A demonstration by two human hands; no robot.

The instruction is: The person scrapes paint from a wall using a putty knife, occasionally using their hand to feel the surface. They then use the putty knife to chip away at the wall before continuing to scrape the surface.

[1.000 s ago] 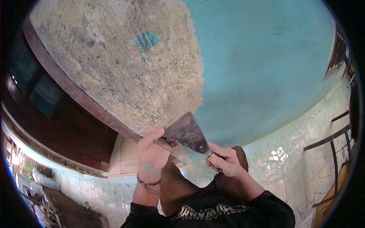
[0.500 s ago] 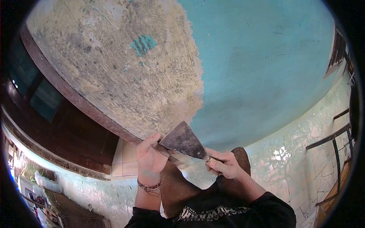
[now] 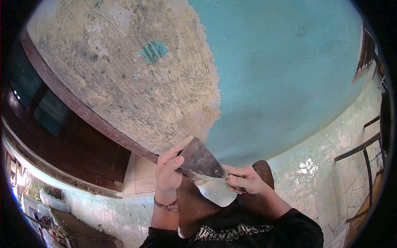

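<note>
A wide putty knife [image 3: 202, 159] with a dull, dusty metal blade is held in front of the wall, over my knees. My right hand [image 3: 245, 180] is closed around its handle, most of which is hidden by the fingers. At the blade's broad edge is my left hand [image 3: 168, 167], its fingers stretched straight along that edge and partly behind it. The left thumb is apart from the fingers, at the blade's edge. Behind the knife, the wall has a scraped, mottled beige area [image 3: 111, 78] beside turquoise paint [image 3: 285, 74]. A small turquoise patch [image 3: 153, 52] remains within the beige.
A dark wooden door [image 3: 91, 153] with a brown frame [image 3: 78, 99] borders the wall on the left. The tiled floor [image 3: 306, 190] has pale, flaky debris on it. Dark metal bars [image 3: 357, 149] stand at the right. Cluttered items [image 3: 41, 215] are at the lower left.
My left hand has shifted slightly right and up along the blade, with its fingers straighter. The putty knife has tilted a little and moved slightly down. My right hand keeps its hold.
</note>
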